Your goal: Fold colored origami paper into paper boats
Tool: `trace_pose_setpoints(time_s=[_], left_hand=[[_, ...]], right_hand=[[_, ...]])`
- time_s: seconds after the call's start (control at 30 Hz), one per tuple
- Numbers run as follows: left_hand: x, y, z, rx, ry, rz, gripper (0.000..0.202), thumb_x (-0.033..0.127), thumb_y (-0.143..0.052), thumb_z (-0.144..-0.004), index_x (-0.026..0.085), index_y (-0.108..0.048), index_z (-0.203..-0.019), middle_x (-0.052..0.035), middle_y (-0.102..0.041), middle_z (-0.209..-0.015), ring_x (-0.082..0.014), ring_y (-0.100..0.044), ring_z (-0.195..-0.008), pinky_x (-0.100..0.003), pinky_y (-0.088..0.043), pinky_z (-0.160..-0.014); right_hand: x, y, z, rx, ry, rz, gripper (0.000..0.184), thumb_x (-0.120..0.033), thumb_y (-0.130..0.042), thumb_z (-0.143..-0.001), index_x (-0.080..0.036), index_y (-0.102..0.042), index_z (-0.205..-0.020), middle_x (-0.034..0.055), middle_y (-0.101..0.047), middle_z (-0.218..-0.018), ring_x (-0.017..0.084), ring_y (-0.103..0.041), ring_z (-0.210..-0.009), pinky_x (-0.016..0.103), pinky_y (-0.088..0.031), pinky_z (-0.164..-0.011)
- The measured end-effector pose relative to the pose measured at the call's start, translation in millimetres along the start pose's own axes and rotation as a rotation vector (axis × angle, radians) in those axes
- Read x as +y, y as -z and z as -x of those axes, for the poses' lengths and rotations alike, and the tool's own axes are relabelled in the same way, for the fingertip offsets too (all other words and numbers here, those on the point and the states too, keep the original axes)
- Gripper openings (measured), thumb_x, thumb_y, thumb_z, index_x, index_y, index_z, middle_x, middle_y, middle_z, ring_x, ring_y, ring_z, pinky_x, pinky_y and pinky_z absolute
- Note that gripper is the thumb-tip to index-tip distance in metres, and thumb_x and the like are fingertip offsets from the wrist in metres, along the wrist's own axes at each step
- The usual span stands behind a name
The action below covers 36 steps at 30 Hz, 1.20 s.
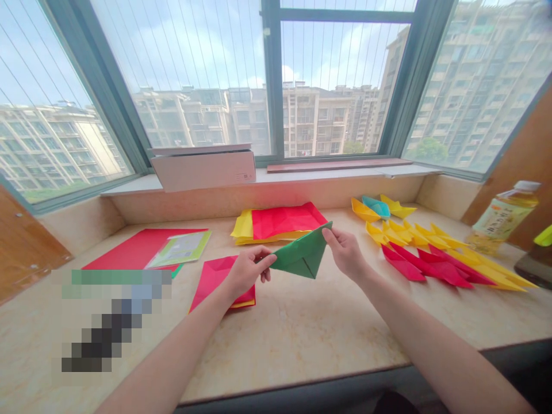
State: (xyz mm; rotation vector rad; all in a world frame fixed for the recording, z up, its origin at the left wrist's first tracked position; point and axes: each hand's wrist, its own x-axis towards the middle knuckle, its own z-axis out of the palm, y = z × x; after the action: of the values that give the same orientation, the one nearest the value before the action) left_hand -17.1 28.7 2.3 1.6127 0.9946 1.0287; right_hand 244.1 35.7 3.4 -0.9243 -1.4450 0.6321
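A folded green paper [302, 256], roughly triangular with its point downward, is held up above the counter between both hands. My left hand [250, 270] pinches its left corner between thumb and fingers. At the upper right corner, my right hand [342, 250] grips it in the same way. A dark crease or slit runs near the lower point. Beneath and beside my left hand lies a small stack of red paper [211, 282] with a yellow edge below. Behind the green paper is a larger pile of red and yellow sheets [287, 223].
Red folded paper boats [431, 265] and yellow ones [414, 233] line the right side, with a blue boat [376, 207] behind. A drink bottle [504, 215] stands far right. Red sheets [125, 247] and a green-edged packet [181, 248] lie left. A white box [204, 169] sits on the sill.
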Motion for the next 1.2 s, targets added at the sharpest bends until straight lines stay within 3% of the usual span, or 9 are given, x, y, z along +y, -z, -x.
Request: trace_pose_setpoints(time_s=[0.13,0.27,0.37,0.47,0.6,0.83,0.93,1.03,1.2], left_hand=[[1.5,0.9,0.1,0.086,-0.072,0.176,0.036,0.049,-0.074,-0.078,0.015,-0.063,-0.079,0.0023,-0.059,-0.051,-0.0099,-0.054,-0.040,-0.019,-0.040,-0.040],[-1.4,2.4,4.5,0.021,-0.142,0.364,0.051,0.064,-0.073,-0.070,0.016,-0.064,-0.082,0.0021,-0.059,-0.058,-0.0100,-0.054,-0.039,-0.020,-0.038,-0.039],[-5.6,1.0,10.0,-0.106,-0.184,0.269,0.062,0.074,-0.069,-0.066,0.014,-0.066,-0.080,-0.0021,-0.063,-0.061,-0.0102,-0.053,-0.040,-0.022,-0.037,-0.039],[-9.9,-1.3,14.7,-0.142,-0.196,0.159,0.067,0.081,-0.056,-0.071,0.014,-0.064,-0.069,-0.0043,-0.063,-0.057,-0.0081,-0.046,-0.037,-0.022,-0.032,-0.038],[-12.0,-2.6,14.8,-0.055,-0.176,0.172,0.076,0.083,-0.033,-0.081,0.015,-0.062,-0.063,-0.0047,-0.060,-0.052,-0.0093,-0.046,-0.038,-0.023,-0.033,-0.038],[-4.9,0.4,5.5,0.219,-0.124,0.195,0.059,0.068,-0.048,-0.088,0.018,-0.048,-0.056,0.0039,-0.044,-0.038,-0.0064,-0.034,-0.029,-0.019,-0.020,-0.032],[-0.1,2.8,5.6,0.236,-0.146,0.060,0.065,0.066,-0.048,-0.089,0.018,-0.040,-0.046,0.0052,-0.034,-0.034,-0.0044,-0.028,-0.030,-0.019,-0.015,-0.033],[3.6,2.4,7.5,0.214,-0.177,-0.053,0.068,0.067,-0.048,-0.088,0.017,-0.042,-0.042,0.0037,-0.036,-0.035,-0.0042,-0.031,-0.032,-0.019,-0.017,-0.035],[9.9,-5.0,6.9,0.186,-0.133,0.012,0.059,0.064,-0.057,-0.084,0.017,-0.049,-0.049,0.0049,-0.039,-0.031,-0.0049,-0.031,-0.027,-0.020,-0.018,-0.033]], right_hand=[[-2.3,-2.4,1.7,0.034,0.004,0.031,0.048,-0.055,-0.055,-0.089,-0.021,-0.056,-0.055,-0.0004,-0.055,-0.051,0.016,-0.051,-0.052,0.028,-0.039,-0.051],[-2.8,-4.4,4.3,0.017,-0.004,-0.013,0.051,-0.056,-0.053,-0.090,-0.022,-0.055,-0.052,-0.0003,-0.057,-0.049,0.016,-0.052,-0.049,0.028,-0.039,-0.049],[-0.5,-5.1,5.2,0.005,-0.038,-0.087,0.051,-0.056,-0.052,-0.090,-0.022,-0.056,-0.052,0.0001,-0.060,-0.048,0.016,-0.055,-0.048,0.029,-0.041,-0.049],[1.3,-5.0,6.0,-0.036,-0.077,-0.153,0.052,-0.053,-0.051,-0.092,-0.022,-0.058,-0.051,0.0011,-0.061,-0.045,0.016,-0.055,-0.044,0.029,-0.042,-0.049],[-1.3,-4.7,8.5,-0.089,-0.075,-0.153,0.054,-0.052,-0.051,-0.093,-0.021,-0.060,-0.050,0.0024,-0.062,-0.043,0.016,-0.056,-0.042,0.028,-0.042,-0.049],[-4.0,-6.5,11.6,-0.186,-0.049,-0.143,0.053,-0.056,-0.047,-0.095,-0.018,-0.061,-0.060,0.0037,-0.067,-0.050,0.014,-0.059,-0.046,0.027,-0.046,-0.051],[0.1,-7.1,10.7,-0.122,0.002,-0.110,0.049,-0.057,-0.051,-0.093,-0.019,-0.059,-0.063,0.0033,-0.067,-0.052,0.014,-0.056,-0.047,0.026,-0.044,-0.049],[1.9,-6.7,7.2,-0.064,0.017,-0.125,0.046,-0.059,-0.057,-0.088,-0.019,-0.058,-0.064,0.0019,-0.065,-0.050,0.013,-0.054,-0.044,0.025,-0.043,-0.045],[-1.1,-4.4,0.3,0.031,-0.005,-0.195,0.037,-0.055,-0.067,-0.081,-0.019,-0.065,-0.074,-0.0022,-0.059,-0.048,0.013,-0.054,-0.041,0.025,-0.040,-0.041]])
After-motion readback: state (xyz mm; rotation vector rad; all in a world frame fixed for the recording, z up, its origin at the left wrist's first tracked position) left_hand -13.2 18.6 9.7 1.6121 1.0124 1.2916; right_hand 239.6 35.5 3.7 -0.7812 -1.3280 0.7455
